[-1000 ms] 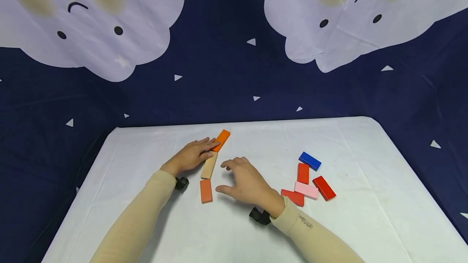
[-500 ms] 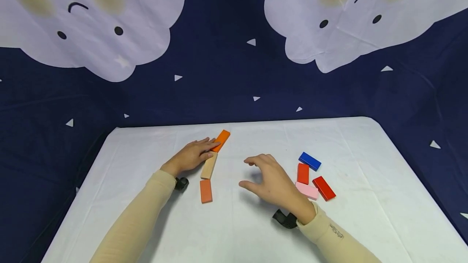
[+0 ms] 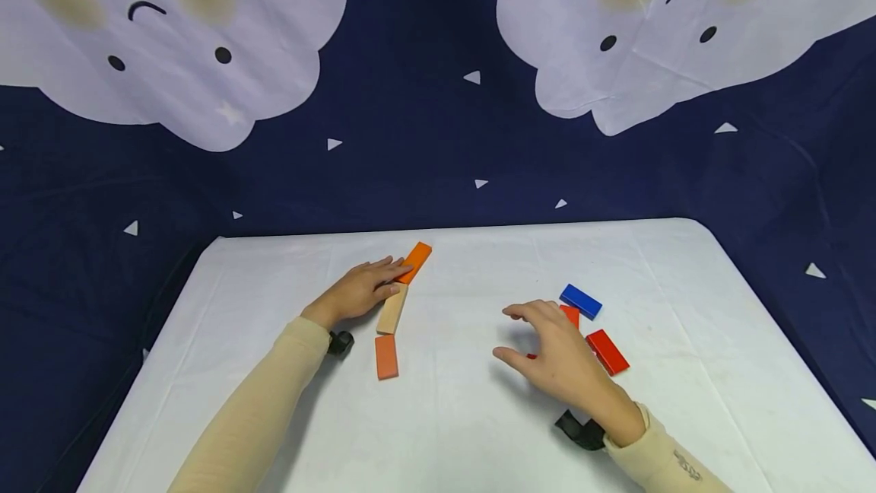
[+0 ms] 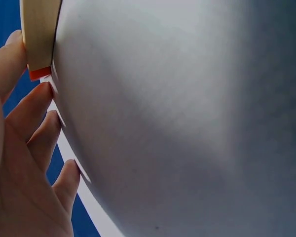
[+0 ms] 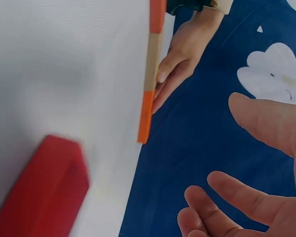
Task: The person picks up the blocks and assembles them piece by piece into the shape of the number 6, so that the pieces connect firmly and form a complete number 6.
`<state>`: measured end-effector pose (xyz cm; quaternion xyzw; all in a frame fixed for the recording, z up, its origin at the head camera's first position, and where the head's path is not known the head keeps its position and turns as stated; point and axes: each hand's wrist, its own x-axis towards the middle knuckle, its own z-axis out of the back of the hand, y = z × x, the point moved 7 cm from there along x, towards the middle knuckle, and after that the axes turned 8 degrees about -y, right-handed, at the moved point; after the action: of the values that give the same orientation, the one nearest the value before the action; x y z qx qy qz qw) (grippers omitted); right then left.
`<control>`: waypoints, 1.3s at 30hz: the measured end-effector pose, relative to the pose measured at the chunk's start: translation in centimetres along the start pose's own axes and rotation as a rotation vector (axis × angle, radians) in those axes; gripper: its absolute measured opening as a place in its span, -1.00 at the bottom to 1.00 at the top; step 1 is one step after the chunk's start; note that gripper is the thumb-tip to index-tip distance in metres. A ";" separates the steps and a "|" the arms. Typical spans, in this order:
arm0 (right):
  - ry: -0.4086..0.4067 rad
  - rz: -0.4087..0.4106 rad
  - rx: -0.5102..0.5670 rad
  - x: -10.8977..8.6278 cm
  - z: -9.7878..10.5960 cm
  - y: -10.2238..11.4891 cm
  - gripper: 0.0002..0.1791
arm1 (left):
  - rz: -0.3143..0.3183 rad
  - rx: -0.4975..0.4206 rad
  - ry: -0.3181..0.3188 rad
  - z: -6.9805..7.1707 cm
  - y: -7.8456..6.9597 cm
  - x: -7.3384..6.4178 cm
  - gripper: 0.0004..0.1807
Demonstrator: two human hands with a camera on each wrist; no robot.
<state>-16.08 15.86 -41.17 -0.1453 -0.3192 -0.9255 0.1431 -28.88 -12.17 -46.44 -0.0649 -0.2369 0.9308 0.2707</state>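
Note:
My left hand (image 3: 359,291) lies beside a line of blocks, its fingertips on the orange block (image 3: 420,256) and its thumb against the plain wooden block (image 3: 392,312). The left wrist view shows the thumb at the wooden block (image 4: 39,34), with the other fingers extended. A terracotta block (image 3: 386,357) forms the near end of that line. My right hand (image 3: 564,352), thumb and fingers spread apart, is above the loose blocks at the right and holds nothing. It partly covers a red block (image 3: 571,313) and hides the pink one.
To the right of my right hand lies another red block (image 3: 607,352). A blue block (image 3: 581,300) is just behind the group. The white-covered table (image 3: 452,432) ends at a dark blue cloth (image 3: 411,173) with cloud prints.
My right hand has moved right, away from the line of blocks, to over the loose ones. The left hand and its blocks have stayed put.

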 end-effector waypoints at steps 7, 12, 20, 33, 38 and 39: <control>-0.011 -0.031 -0.035 -2.1 0.9 -2.0 -0.46 | 0.001 0.004 -0.001 -0.1 0.1 0.1 -0.45; -0.015 -0.027 -0.079 -3.3 1.3 -2.9 -0.45 | 0.002 0.001 -0.001 -0.1 0.1 0.2 -0.45; -0.012 0.009 -0.153 -4.6 1.4 -3.6 -0.51 | 0.007 0.013 0.001 -0.1 0.2 0.3 -0.45; 0.054 0.079 -0.238 -5.2 -0.1 -3.5 -0.62 | 0.017 0.010 0.010 -0.1 0.1 0.2 -0.45; 0.065 0.073 -0.223 -5.2 -0.5 -3.1 -0.61 | 0.011 0.009 0.004 -0.1 0.1 0.2 -0.44; 0.059 0.062 -0.231 -5.2 -0.5 -3.1 -0.59 | 0.011 0.007 0.005 -0.1 0.1 0.2 -0.44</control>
<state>-12.46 18.79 -45.09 -0.1432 -0.2015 -0.9551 0.1632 -29.06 -12.08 -46.59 -0.0675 -0.2324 0.9329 0.2666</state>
